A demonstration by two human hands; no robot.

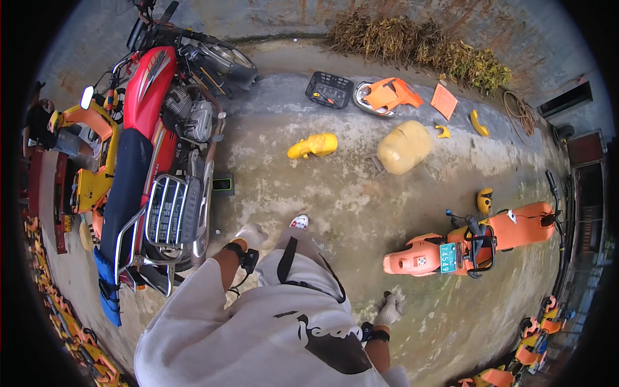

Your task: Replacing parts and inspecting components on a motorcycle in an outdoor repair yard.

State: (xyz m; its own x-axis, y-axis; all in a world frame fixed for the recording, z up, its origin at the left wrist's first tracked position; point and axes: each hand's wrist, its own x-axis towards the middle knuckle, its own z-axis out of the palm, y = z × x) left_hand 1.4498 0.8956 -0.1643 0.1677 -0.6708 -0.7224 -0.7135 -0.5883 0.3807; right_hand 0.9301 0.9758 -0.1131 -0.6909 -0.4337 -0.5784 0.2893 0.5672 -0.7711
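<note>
My left hand [253, 235], in a pale work glove, hangs beside my left thigh, near the rear of a red motorcycle [157, 84]. Its fingers look loosely apart, with nothing visible in them. My right hand [389, 312], also gloved, is low at my right side with the fingers closed. A small dark end pokes out of its top; what it belongs to I cannot make out. Nearest to that hand is an orange scooter [422, 255] with a teal plate, on the ground to my right.
Ahead on the concrete are a yellow scooter part [313, 146], a beige rounded seat-like block [405, 148], a black crate [329, 89], orange panels [391, 95] and a yellow curved piece [479, 122]. Dried plants [419, 51] line the wall. Another yellow-orange scooter [97, 161] stands beyond the motorcycle, near a person [40, 126].
</note>
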